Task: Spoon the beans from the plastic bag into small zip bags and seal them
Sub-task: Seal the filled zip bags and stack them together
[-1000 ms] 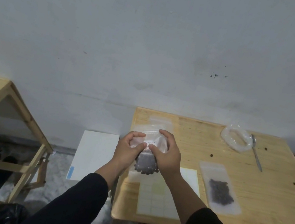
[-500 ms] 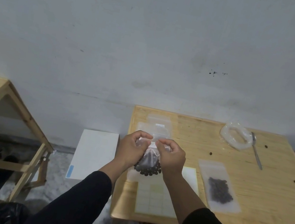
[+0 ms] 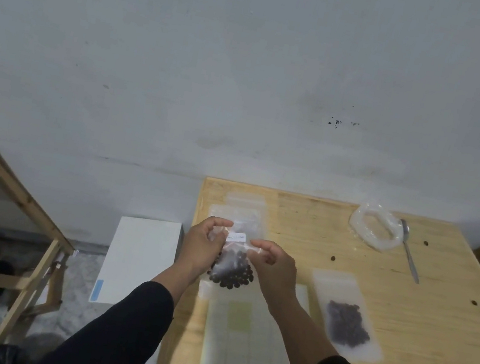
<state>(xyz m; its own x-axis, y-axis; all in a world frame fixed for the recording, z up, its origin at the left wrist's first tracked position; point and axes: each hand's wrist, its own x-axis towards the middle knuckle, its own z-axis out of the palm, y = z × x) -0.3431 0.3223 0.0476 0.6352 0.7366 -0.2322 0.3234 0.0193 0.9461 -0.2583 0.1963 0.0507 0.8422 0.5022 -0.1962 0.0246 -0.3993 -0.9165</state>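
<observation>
A small zip bag [image 3: 231, 268] with dark beans in its bottom hangs above the table's left part. My left hand [image 3: 203, 247] pinches its top left corner and my right hand [image 3: 273, 266] pinches its top right, with a white label strip between them. A second zip bag of beans [image 3: 347, 321] lies flat to the right. The crumpled plastic bag [image 3: 373, 226] sits at the far right of the table with a metal spoon [image 3: 409, 250] beside it. Empty zip bags [image 3: 243, 208] lie behind my hands.
The wooden table [image 3: 425, 359] holds a sheet of label stickers [image 3: 246, 337] near its front edge and a few loose beans [image 3: 332, 257]. A white box [image 3: 139, 257] stands on the floor at the left. A wooden rack [image 3: 19, 207] is further left.
My hands moved from cupping the bag's middle to its top edge and spread apart along it. The bag now hangs lower with the label strip showing.
</observation>
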